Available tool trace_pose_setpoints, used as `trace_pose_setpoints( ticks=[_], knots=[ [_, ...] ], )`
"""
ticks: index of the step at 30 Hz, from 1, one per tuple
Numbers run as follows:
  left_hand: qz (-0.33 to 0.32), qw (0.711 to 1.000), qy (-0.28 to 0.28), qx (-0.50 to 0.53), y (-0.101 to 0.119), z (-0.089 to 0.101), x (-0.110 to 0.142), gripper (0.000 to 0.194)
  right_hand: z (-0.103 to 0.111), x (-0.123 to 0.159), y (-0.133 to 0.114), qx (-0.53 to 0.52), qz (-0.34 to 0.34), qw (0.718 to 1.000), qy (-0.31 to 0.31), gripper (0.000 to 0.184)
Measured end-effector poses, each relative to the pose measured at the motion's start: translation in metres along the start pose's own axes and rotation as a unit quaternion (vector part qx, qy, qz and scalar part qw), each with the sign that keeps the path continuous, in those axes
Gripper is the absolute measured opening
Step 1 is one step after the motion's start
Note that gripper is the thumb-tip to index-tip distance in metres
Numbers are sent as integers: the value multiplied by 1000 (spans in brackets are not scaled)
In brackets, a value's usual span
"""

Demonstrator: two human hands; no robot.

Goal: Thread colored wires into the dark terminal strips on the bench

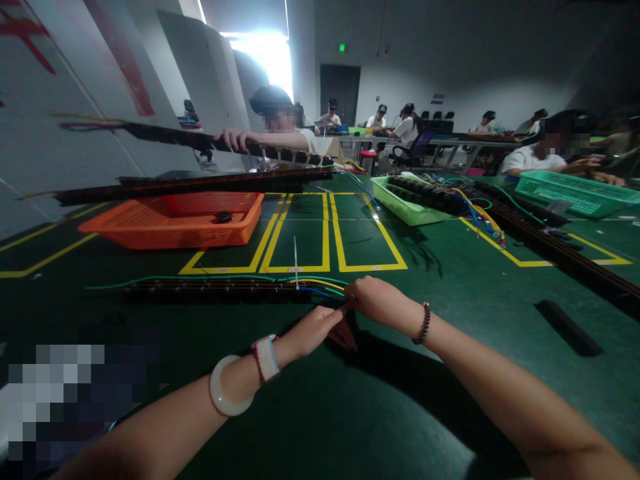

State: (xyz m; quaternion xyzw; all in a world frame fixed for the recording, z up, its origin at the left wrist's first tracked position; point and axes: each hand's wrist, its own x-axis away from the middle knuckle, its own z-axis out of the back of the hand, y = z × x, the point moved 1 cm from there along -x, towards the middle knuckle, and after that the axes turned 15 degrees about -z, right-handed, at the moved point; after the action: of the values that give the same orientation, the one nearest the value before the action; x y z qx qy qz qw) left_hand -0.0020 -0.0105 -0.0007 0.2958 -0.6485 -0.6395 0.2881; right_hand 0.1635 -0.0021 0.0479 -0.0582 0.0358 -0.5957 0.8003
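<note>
A long black strip [215, 291] lies on the green table in front of me, with several thin wires along it. Green, yellow and blue wires [323, 287] leave its right end and run to my hands. A pale cable tie [295, 263] sticks up from the strip near that end. My right hand [376, 301] is closed on the wire ends. Touching it from the left, my left hand [317, 328] has thumb and fingers pinched together at the same spot. A small dark piece shows between the hands, too small to name.
An orange basket [170, 233] stands beyond the strip at left. A co-worker's hand [237, 139] holds another wired strip [185, 138] above it. A light green basket [415, 212] with black strips, a teal basket [575, 193] and a loose black piece [567, 327] are at right.
</note>
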Motion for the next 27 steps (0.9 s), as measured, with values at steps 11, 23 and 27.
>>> trace_pose_setpoints(
  ticks=[11,23,27],
  knots=[
    [-8,1000,-7,-1,1,-1,1,41,-11,-2,-5,20,-8,1000,-22,18],
    [1,999,-14,-46,6,-6,1,49,-32,-26,8,-194,44,968,151,64],
    [-1,998,-17,-52,8,-7,1,49,-54,-37,6,-224,55,962,144,74]
  ],
)
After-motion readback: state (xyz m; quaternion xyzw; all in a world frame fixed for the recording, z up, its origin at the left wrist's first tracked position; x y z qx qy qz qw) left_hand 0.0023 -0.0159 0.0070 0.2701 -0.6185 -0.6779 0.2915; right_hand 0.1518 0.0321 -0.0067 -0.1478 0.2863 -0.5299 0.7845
